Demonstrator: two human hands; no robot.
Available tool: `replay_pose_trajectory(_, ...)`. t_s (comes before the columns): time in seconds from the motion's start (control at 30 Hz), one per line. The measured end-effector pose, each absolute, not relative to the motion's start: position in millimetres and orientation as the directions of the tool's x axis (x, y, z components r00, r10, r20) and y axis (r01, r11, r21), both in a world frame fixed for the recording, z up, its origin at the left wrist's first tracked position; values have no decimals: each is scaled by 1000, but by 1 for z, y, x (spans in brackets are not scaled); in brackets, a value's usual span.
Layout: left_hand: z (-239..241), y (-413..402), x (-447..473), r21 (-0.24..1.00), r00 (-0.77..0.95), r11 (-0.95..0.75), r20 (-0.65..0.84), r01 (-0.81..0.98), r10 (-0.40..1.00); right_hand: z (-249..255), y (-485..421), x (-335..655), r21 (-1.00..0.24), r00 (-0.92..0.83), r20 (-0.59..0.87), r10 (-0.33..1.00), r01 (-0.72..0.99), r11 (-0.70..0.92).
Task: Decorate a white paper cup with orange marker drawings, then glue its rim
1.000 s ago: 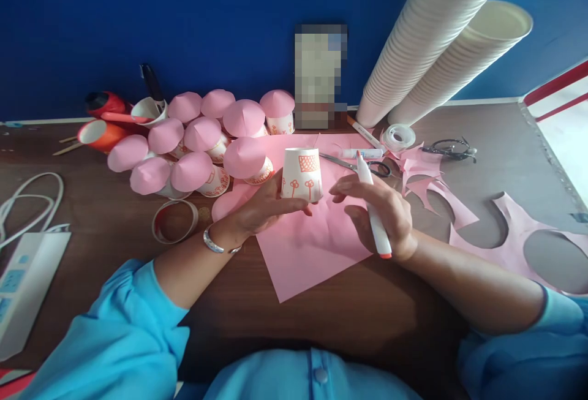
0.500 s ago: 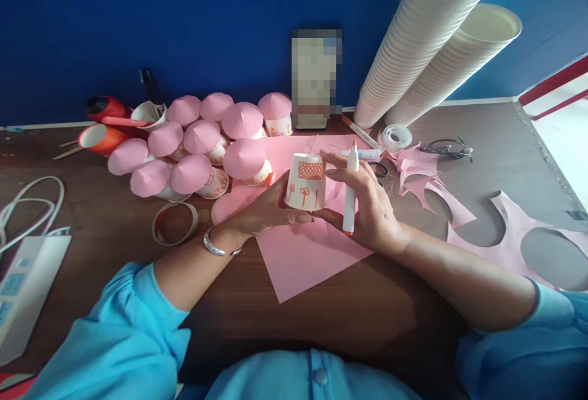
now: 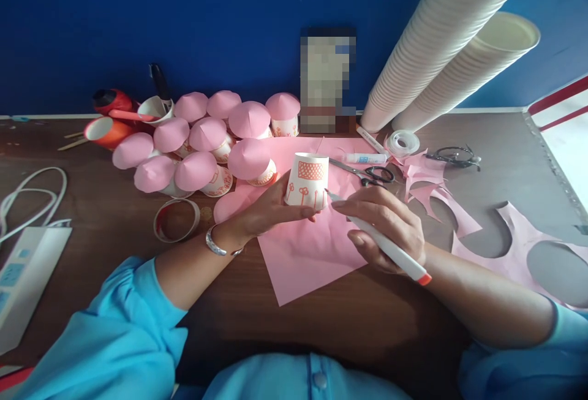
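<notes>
We have the small paper cup (image 3: 309, 181) upside down, lifted just above the pink sheet (image 3: 303, 259) in the middle of the surface (image 3: 114, 247). It carries an orange hatched square and small flower shapes. Our left hand (image 3: 266, 210) wraps its far side, with the thumb under the lower rim. Our right hand (image 3: 388, 225) pinches a white marker (image 3: 390, 252) with an orange end. The marker's tip is at the cup's lower right edge, though we cannot tell whether it touches.

We judge the cup very light and thin-walled, easily dented by a squeeze. It is best held lightly near the stiffer rolled rim or the base, away from what may be wet ink.

Left of it stand cups topped with pink caps (image 3: 202, 143), with a tape ring (image 3: 176, 219) in front of them. Scissors (image 3: 367, 173) lie just beyond the marker. Pink offcuts (image 3: 505, 234) are on the right, and tall cup stacks (image 3: 427, 45) lean behind them.
</notes>
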State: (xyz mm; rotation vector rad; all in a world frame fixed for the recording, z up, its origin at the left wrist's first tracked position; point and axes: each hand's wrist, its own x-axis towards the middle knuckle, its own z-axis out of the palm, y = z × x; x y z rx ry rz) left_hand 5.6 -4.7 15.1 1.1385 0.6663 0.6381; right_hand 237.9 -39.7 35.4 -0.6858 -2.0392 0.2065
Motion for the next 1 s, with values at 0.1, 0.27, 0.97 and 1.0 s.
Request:
replay_pose_trajectory(0.1,18,-5,7,950,640,301,-177,-88,747,36,-40,235,-450,-362,744,561,349,822)
replay_pose_trajectory(0.27,19,-4,8,961,644,267,-160,-72,748,32,-39,233,-436,-349,755,555,365,823)
replay_pose_trajectory(0.97,21,-2,10,974,670,217,-113,-73,734,30,-38,232,-425,-367,742,561,389,817)
replay_pose_trajectory(1.0,21,-1,10,975,669,208,-108,-72,735,30,-38,232,-427,-366,742,561,387,817)
